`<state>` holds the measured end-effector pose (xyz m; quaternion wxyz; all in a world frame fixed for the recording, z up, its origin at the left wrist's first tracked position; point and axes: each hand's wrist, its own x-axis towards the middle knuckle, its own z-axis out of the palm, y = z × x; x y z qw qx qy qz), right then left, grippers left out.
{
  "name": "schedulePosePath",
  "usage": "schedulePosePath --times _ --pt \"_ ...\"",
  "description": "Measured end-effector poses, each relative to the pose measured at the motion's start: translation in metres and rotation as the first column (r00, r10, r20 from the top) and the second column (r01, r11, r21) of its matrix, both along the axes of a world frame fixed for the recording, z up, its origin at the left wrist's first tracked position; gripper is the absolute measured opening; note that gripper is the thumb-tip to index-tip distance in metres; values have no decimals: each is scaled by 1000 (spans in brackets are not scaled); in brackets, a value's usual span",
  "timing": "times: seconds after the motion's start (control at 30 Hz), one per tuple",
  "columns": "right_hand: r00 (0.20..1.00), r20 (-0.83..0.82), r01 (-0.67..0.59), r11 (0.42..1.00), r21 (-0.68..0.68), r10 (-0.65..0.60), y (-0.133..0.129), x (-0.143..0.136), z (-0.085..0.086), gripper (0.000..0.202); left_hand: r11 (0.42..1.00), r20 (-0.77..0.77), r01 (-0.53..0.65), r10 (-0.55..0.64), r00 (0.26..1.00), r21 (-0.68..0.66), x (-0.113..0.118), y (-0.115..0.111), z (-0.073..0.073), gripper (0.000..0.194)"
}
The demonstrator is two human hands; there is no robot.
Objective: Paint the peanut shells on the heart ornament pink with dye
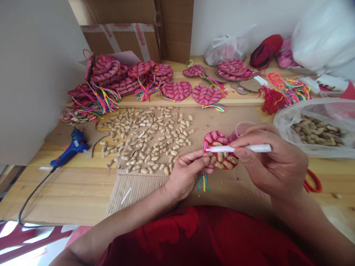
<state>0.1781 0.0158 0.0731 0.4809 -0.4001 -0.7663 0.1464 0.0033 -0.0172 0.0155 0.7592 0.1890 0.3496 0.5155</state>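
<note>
A round red disc [219, 151] covered with peanuts is held up near the middle; its upper peanuts are pink, its lower ones plain tan. Colourful cords [204, 182] hang below it. My left hand [187, 171] grips the disc at its left edge, thumb in front. In my right hand [270, 159] is a white brush or pen [253, 148], pinched between thumb and fingers. Its pinkish tip meets the disc's left side. A translucent pink cup [244, 127] stands behind my right hand, partly hidden by it.
Peanuts [155, 147] lie spread on cardboard [133, 195]. At left is a blue glue gun [70, 147] with a cable. Pink peanut-covered pieces [177, 90] line the raised back ledge. A bag of peanuts [316, 129] and orange-handled scissors [314, 181] are at right.
</note>
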Motion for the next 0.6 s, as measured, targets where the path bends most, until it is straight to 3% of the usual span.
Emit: schedulePosePath --times 0.6 --pt "989 -141 36 999 -25 -39 9 2 -4 10 1000 39 8 -8 999 -14 -1 1 2 17"
